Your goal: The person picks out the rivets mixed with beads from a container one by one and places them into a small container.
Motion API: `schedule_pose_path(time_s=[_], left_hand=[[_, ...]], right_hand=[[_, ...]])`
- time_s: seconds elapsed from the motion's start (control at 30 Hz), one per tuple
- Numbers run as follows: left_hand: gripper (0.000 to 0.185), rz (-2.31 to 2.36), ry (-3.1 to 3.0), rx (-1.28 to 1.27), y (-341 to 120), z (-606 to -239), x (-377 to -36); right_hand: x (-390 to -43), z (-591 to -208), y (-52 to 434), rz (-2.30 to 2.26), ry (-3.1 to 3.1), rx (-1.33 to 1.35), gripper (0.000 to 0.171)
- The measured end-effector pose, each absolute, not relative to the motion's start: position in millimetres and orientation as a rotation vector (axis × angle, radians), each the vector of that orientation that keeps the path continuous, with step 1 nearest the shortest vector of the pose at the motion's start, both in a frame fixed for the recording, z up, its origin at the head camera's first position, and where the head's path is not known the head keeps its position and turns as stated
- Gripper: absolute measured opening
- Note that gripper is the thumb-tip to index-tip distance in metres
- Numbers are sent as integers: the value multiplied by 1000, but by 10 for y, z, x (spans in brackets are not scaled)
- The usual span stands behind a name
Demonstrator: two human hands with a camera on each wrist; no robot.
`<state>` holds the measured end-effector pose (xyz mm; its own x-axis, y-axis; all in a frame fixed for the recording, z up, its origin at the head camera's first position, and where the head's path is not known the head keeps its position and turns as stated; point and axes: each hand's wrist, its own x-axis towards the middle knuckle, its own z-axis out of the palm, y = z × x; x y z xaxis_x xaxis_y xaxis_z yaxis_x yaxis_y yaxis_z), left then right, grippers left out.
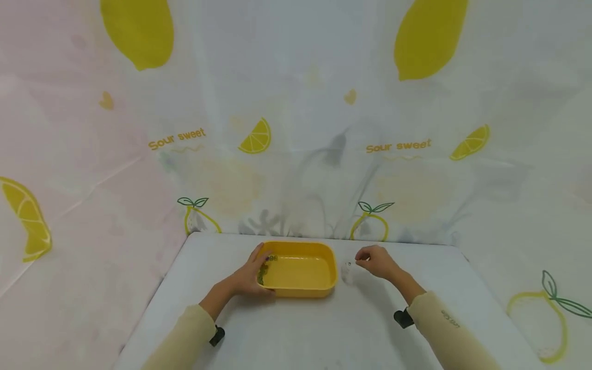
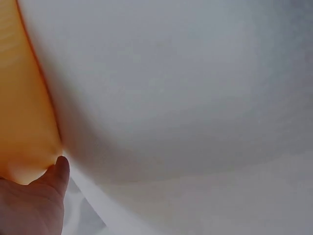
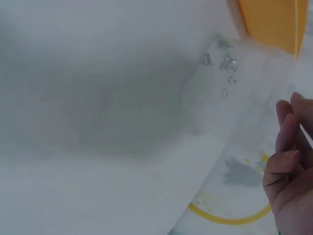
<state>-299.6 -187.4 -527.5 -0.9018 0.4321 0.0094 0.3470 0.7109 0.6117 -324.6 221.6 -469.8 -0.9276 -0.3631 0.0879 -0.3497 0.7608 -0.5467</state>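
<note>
On the table [image 1: 296, 329]: left hand [image 1: 254, 275] gripping yellow tray [image 1: 299, 270] rim; right hand [image 1: 376, 261], fingers loosely curled, beside clear cup [image 1: 348, 272] — likely to topple if nudged.

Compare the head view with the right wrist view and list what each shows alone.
Head view only: left hand gripping the yellow tub's near-left corner, small green bits inside, both sleeves. Right wrist view only: water drops on a small clear cup by the tub. Both: yellow tub, right hand, white table.
</note>
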Motion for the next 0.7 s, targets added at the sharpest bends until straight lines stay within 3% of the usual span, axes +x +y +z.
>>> schedule_pose_path(time_s=[0.7], left_hand=[[120, 915, 2778, 631, -1904, -5140, -3035]], right_hand=[[-3192, -4835, 2162, -740, 2995, -678, 6]])
